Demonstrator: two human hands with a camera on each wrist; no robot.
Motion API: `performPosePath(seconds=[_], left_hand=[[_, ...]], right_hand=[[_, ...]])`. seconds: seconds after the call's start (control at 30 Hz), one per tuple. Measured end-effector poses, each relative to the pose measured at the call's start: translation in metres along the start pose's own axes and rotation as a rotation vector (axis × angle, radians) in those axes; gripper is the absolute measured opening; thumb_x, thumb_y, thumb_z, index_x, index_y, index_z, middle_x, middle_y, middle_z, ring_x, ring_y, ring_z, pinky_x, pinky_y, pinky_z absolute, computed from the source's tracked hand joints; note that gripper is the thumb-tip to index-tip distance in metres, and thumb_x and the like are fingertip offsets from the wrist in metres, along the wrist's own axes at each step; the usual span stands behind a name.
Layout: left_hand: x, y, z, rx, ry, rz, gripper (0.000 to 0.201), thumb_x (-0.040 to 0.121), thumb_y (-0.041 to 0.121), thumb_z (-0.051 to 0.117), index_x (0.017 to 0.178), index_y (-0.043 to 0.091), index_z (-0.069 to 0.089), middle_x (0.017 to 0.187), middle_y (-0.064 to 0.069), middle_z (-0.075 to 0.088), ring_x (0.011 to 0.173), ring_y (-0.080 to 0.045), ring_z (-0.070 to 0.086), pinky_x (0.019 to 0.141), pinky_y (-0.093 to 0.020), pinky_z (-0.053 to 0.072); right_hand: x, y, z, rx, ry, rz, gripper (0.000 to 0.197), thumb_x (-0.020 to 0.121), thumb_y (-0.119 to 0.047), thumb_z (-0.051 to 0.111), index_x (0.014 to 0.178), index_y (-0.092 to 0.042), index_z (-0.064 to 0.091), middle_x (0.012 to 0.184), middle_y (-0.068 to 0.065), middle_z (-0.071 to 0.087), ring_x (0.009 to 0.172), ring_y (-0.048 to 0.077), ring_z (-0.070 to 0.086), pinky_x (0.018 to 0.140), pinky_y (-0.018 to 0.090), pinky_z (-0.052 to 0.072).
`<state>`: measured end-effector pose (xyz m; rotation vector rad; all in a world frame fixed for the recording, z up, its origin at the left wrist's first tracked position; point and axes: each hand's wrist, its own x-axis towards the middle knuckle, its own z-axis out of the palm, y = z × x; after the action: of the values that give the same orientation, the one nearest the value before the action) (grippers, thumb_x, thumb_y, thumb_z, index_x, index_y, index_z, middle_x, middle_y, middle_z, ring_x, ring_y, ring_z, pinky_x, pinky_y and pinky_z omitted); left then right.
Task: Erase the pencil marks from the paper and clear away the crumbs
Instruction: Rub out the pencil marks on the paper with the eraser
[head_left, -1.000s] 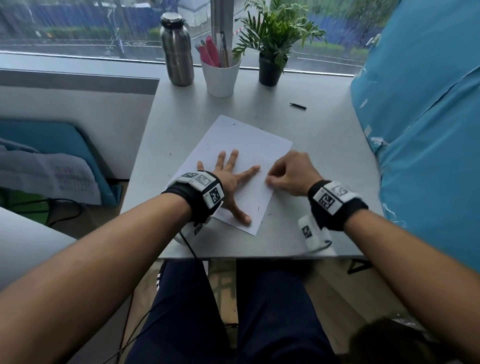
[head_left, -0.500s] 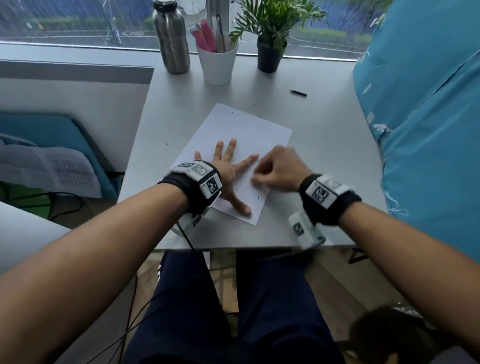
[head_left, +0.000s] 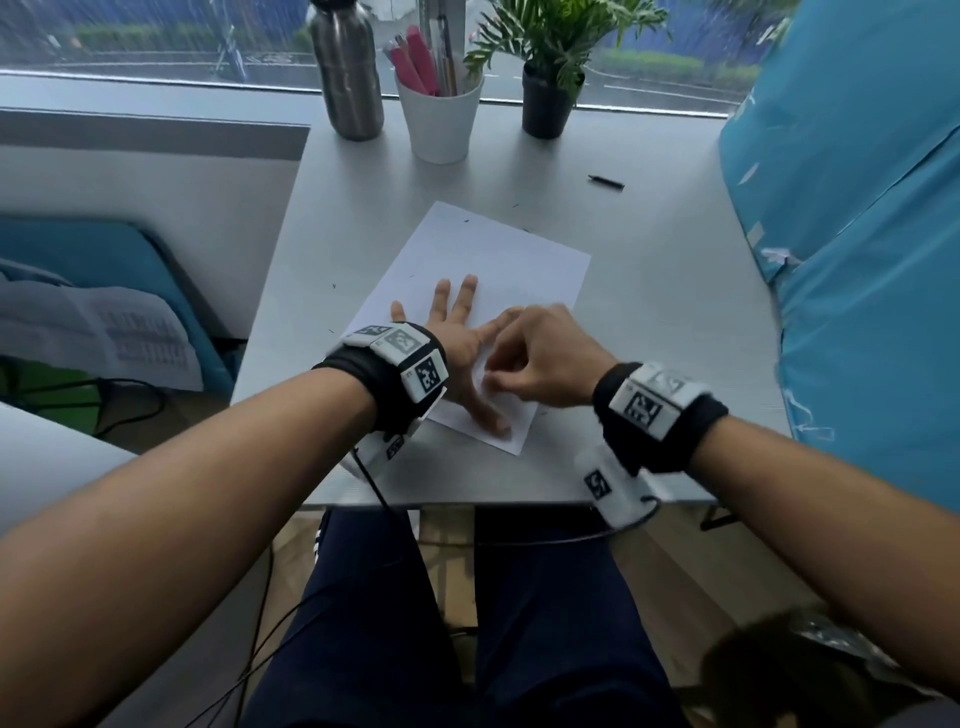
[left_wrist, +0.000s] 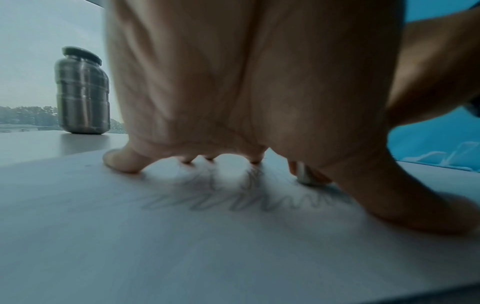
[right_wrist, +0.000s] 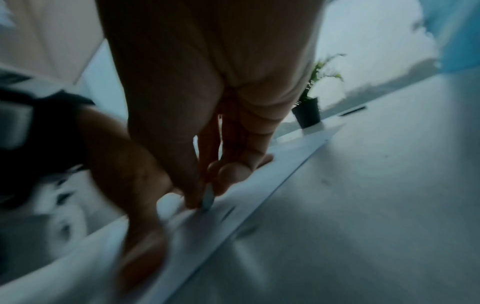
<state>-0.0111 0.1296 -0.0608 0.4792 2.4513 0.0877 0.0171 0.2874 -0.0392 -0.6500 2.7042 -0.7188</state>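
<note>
Left hand lies flat, fingers spread, on the thin white paper; right hand pinches a small white eraser against grey zigzag pencil marks.

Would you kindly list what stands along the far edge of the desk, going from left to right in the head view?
Steel bottle → white cup of pens → potted plant → small black pen lying flat, a little nearer than the rest.

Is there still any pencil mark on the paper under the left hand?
Yes, a grey zigzag pencil mark crosses the paper beneath the left hand.
</note>
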Motion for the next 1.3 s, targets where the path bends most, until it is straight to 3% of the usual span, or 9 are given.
performPosePath(seconds=[0.13, 0.27, 0.43, 0.57, 0.73, 0.87, 1.03, 1.17, 1.3], left_hand=[[-0.002, 0.001, -0.001, -0.013, -0.011, -0.002, 0.149, 0.032, 0.088, 0.073, 0.137, 0.058, -0.029, 0.147, -0.001, -0.05, 0.136, -0.031, -0.042, 0.102, -0.076, -0.014], [0.0, 0.002, 0.001, 0.005, 0.011, -0.011, 0.151, 0.03, 0.088, 0.073, 0.139, 0.056, -0.027, 0.148, -0.002, -0.048, 0.137, -0.033, -0.04, 0.101, -0.078, -0.011], [-0.003, 0.001, -0.002, -0.007, -0.008, -0.014, 0.15, 0.032, 0.087, 0.074, 0.139, 0.058, -0.027, 0.148, -0.001, -0.048, 0.138, -0.031, -0.041, 0.101, -0.076, -0.012], [-0.001, 0.002, -0.001, -0.012, 0.007, -0.002, 0.152, 0.032, 0.087, 0.074, 0.138, 0.056, -0.029, 0.148, -0.002, -0.048, 0.137, -0.033, -0.041, 0.101, -0.078, -0.012], [-0.002, 0.002, 0.0, -0.015, 0.008, -0.019, 0.153, 0.032, 0.086, 0.075, 0.139, 0.056, -0.029, 0.148, 0.001, -0.048, 0.138, -0.029, -0.04, 0.102, -0.076, -0.013], [-0.001, 0.002, 0.002, -0.017, 0.032, -0.012, 0.154, 0.033, 0.087, 0.074, 0.141, 0.051, -0.03, 0.149, 0.001, -0.047, 0.138, -0.029, -0.039, 0.103, -0.076, -0.012], [-0.001, -0.002, 0.004, -0.006, 0.054, -0.016, 0.155, 0.031, 0.09, 0.07, 0.141, 0.049, -0.031, 0.151, 0.005, -0.044, 0.14, -0.025, -0.037, 0.104, -0.074, -0.014], [0.002, -0.003, 0.005, 0.033, 0.067, -0.031, 0.155, 0.031, 0.092, 0.068, 0.141, 0.049, -0.032, 0.151, 0.005, -0.044, 0.14, -0.026, -0.037, 0.103, -0.076, -0.012], [-0.003, -0.002, 0.002, 0.011, 0.046, -0.021, 0.153, 0.032, 0.092, 0.068, 0.14, 0.05, -0.032, 0.15, 0.006, -0.045, 0.14, -0.025, -0.038, 0.104, -0.075, -0.012]], right_hand=[[0.018, 0.025, -0.025, 0.012, 0.223, 0.141, 0.01, 0.072, -0.019, 0.075, 0.075, -0.011, 0.078, 0.07, 0.004, 0.073, 0.061, 0.015, 0.065, 0.058, 0.021, 0.052], [0.003, -0.002, 0.004, 0.001, -0.018, -0.016, 0.008, 0.07, -0.016, 0.074, 0.071, -0.008, 0.076, 0.066, 0.005, 0.071, 0.061, 0.019, 0.066, 0.062, 0.025, 0.051], [0.023, 0.032, -0.035, -0.008, 0.205, 0.191, 0.013, 0.072, -0.022, 0.077, 0.079, -0.011, 0.079, 0.074, 0.003, 0.075, 0.069, 0.014, 0.068, 0.073, 0.028, 0.054], [0.007, 0.001, -0.001, -0.025, -0.006, 0.0, 0.009, 0.07, -0.018, 0.073, 0.068, -0.01, 0.075, 0.066, 0.006, 0.071, 0.059, 0.017, 0.066, 0.064, 0.032, 0.052], [0.021, 0.031, -0.03, 0.03, 0.25, 0.208, 0.011, 0.072, -0.019, 0.075, 0.078, -0.01, 0.078, 0.074, 0.003, 0.075, 0.066, 0.012, 0.067, 0.063, 0.014, 0.051], [0.004, -0.003, -0.004, -0.003, 0.03, 0.003, 0.008, 0.071, -0.014, 0.073, 0.072, -0.006, 0.075, 0.066, 0.006, 0.072, 0.061, 0.021, 0.067, 0.064, 0.031, 0.053], [0.02, 0.02, -0.024, 0.035, 0.225, 0.185, 0.01, 0.072, -0.019, 0.075, 0.077, -0.012, 0.078, 0.072, 0.002, 0.074, 0.066, 0.012, 0.067, 0.066, 0.02, 0.052], [0.001, -0.013, 0.004, 0.046, -0.015, 0.004, 0.006, 0.07, -0.012, 0.074, 0.069, -0.007, 0.076, 0.062, 0.003, 0.07, 0.058, 0.011, 0.059, 0.053, 0.013, 0.042], [0.029, 0.022, -0.031, 0.004, 0.22, 0.216, 0.011, 0.072, -0.02, 0.076, 0.078, -0.012, 0.079, 0.073, 0.001, 0.074, 0.067, 0.01, 0.066, 0.067, 0.019, 0.051]])
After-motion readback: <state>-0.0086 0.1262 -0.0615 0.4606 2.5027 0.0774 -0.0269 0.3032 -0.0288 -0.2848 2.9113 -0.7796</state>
